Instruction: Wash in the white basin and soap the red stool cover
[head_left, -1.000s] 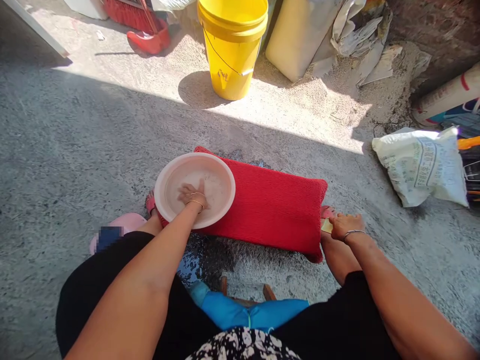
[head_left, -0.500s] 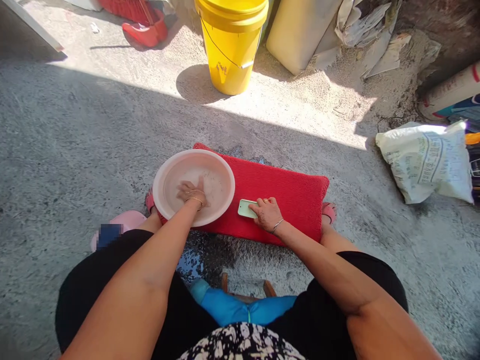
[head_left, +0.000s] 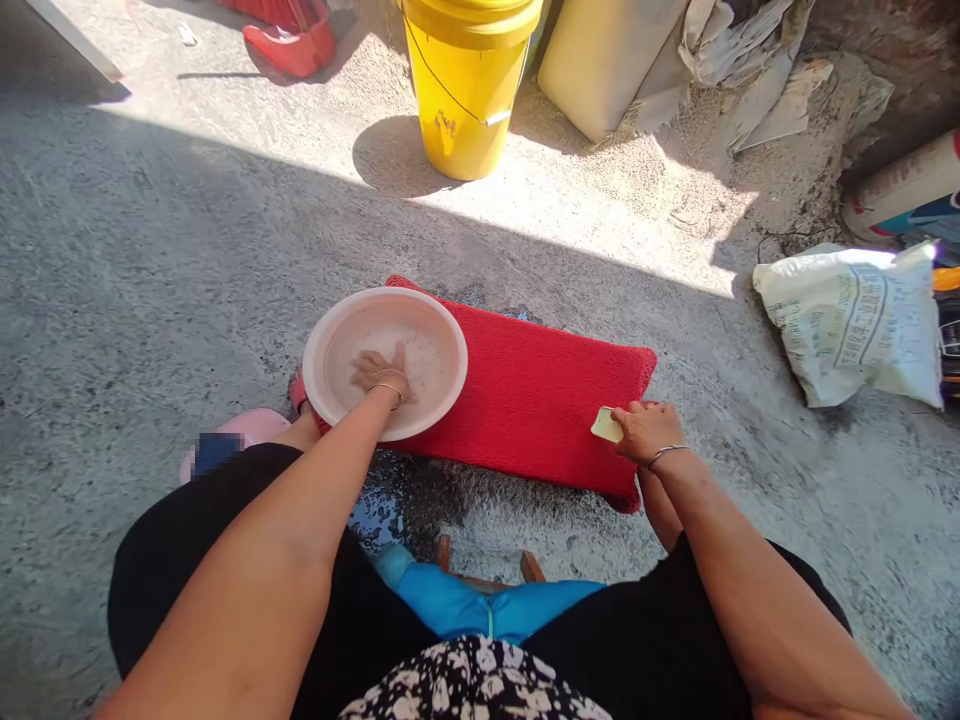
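Note:
My left hand point(head_left: 382, 374) lies with its fingers spread in the water of a pale pink basin point(head_left: 313, 352). That basin stands on the left end of a folded red rug point(head_left: 525, 390). At the rug's right end, my right hand point(head_left: 651, 432) grips a pale green scrub brush point(head_left: 607, 425), which is tilted. Part of the brush is covered by the fingers, and its underside is hidden.
Beyond the rug stands a yellow bucket point(head_left: 465, 100) with a wire handle. A white printed sack point(head_left: 855, 320) lies at the right. Far left is a red dustpan point(head_left: 296, 50). Wet concrete point(head_left: 394, 500) shows between my legs, by a blue-covered stool point(head_left: 457, 602).
My right hand has moved to the right with the brush, from the rug's middle to its right end. My left hand has stayed in the basin.

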